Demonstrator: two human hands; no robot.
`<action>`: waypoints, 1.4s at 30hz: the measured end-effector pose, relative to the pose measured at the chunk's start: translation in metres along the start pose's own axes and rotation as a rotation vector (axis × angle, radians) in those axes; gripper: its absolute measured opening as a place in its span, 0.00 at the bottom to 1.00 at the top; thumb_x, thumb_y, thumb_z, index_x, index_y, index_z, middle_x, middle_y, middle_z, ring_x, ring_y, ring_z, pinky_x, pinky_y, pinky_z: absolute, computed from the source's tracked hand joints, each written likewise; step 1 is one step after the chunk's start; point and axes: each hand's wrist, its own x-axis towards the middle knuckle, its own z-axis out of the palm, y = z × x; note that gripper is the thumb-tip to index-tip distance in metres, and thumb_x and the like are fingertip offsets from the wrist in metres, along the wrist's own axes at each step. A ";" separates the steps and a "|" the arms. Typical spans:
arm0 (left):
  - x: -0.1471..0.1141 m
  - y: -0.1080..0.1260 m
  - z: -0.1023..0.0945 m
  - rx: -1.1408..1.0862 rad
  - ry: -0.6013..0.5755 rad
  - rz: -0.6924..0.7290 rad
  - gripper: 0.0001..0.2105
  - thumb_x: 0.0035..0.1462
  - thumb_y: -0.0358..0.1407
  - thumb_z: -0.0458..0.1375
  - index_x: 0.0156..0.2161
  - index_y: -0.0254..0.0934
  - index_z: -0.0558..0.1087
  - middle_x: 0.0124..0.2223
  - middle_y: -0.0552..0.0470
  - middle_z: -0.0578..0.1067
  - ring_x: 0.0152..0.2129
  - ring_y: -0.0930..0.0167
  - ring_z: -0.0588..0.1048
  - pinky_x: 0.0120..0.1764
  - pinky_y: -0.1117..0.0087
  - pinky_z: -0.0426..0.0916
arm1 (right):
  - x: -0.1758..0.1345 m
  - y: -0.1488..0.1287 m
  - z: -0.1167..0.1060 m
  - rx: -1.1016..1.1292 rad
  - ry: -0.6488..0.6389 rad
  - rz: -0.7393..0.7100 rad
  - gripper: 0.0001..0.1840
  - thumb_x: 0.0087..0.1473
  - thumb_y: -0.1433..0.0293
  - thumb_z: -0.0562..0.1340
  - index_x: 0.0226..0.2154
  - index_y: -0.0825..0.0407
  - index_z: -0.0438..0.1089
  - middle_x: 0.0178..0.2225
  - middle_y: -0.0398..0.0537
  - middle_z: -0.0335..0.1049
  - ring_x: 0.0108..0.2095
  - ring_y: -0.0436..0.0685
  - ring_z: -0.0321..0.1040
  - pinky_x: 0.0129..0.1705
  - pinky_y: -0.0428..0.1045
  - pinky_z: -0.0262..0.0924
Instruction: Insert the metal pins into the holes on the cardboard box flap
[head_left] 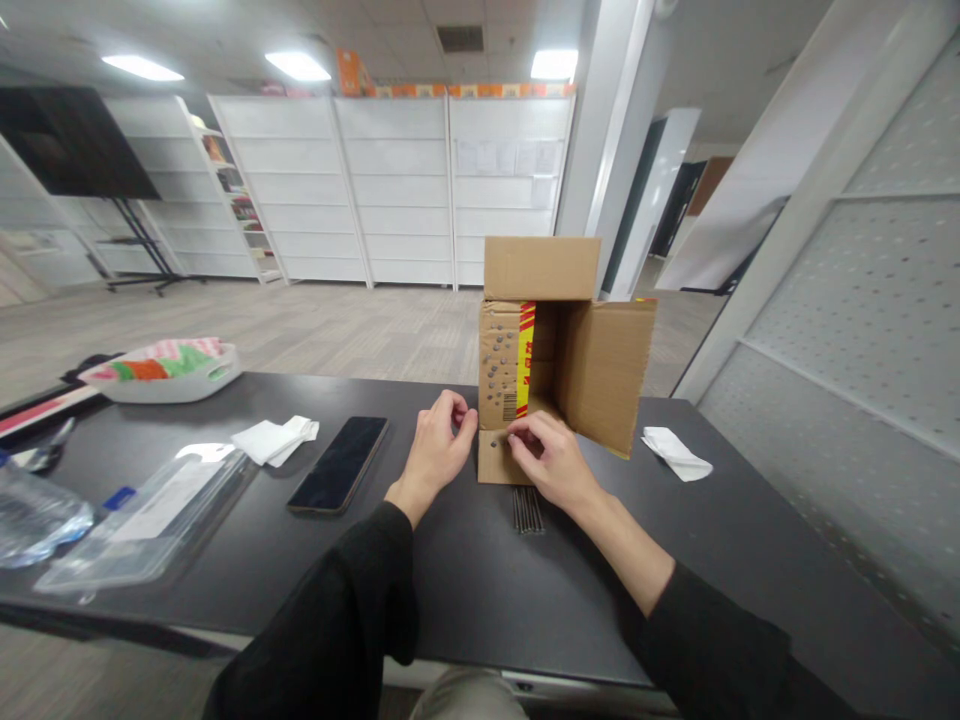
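A cardboard box stands on the dark table, with its opening toward me and its flaps spread. Several round grey nail heads dot its left flap, and one shows in the lower flap. My right hand pinches a small grey piece, apparently a nail, against that lower flap; most of it is hidden. Beside the box's left edge is my left hand, fingers loosely curled, thumb apart, nothing visible in them. A row of several long nails lies just below the box.
To the left lie a phone, white tissue, a clear plastic case and a plastic bottle. A white basket holds colourful cloth. Another tissue lies right of the box. A perforated partition borders the right side.
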 end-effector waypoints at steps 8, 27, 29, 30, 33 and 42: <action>0.000 0.002 -0.001 -0.011 -0.006 -0.009 0.05 0.61 0.36 0.52 0.34 0.39 0.63 0.30 0.55 0.69 0.28 0.72 0.70 0.31 0.71 0.61 | -0.001 -0.002 -0.002 -0.128 -0.065 0.035 0.04 0.58 0.71 0.60 0.35 0.50 0.71 0.34 0.45 0.72 0.38 0.57 0.67 0.41 0.52 0.50; 0.001 0.001 -0.001 -0.013 -0.001 -0.001 0.06 0.61 0.37 0.52 0.33 0.39 0.63 0.30 0.54 0.70 0.28 0.72 0.70 0.31 0.71 0.61 | -0.001 -0.001 0.002 -0.226 -0.168 0.086 0.08 0.59 0.73 0.60 0.38 0.49 0.75 0.38 0.47 0.74 0.40 0.58 0.67 0.41 0.52 0.44; 0.001 0.001 -0.001 -0.011 0.000 0.001 0.06 0.61 0.37 0.52 0.33 0.39 0.63 0.30 0.54 0.69 0.28 0.72 0.70 0.32 0.70 0.61 | -0.001 -0.001 0.002 -0.230 -0.173 0.085 0.08 0.58 0.73 0.60 0.38 0.49 0.75 0.38 0.47 0.74 0.41 0.58 0.67 0.41 0.52 0.44; 0.000 0.002 -0.001 -0.010 0.000 0.002 0.06 0.61 0.37 0.52 0.33 0.39 0.63 0.30 0.55 0.69 0.28 0.72 0.70 0.32 0.70 0.61 | -0.001 -0.001 0.002 -0.232 -0.174 0.087 0.07 0.58 0.73 0.60 0.38 0.49 0.75 0.39 0.47 0.74 0.41 0.58 0.67 0.41 0.53 0.44; 0.000 0.002 -0.001 -0.008 -0.001 0.000 0.06 0.61 0.37 0.52 0.33 0.39 0.63 0.30 0.55 0.69 0.27 0.72 0.70 0.34 0.69 0.62 | -0.002 -0.001 0.002 -0.234 -0.173 0.097 0.07 0.58 0.73 0.61 0.38 0.49 0.74 0.39 0.47 0.74 0.41 0.58 0.67 0.41 0.53 0.44; 0.000 0.002 -0.001 -0.012 -0.010 -0.009 0.06 0.62 0.37 0.52 0.33 0.39 0.62 0.30 0.55 0.69 0.27 0.72 0.69 0.35 0.69 0.62 | -0.001 -0.003 0.001 -0.205 -0.148 0.103 0.06 0.56 0.74 0.59 0.34 0.50 0.73 0.35 0.45 0.73 0.38 0.56 0.66 0.40 0.51 0.44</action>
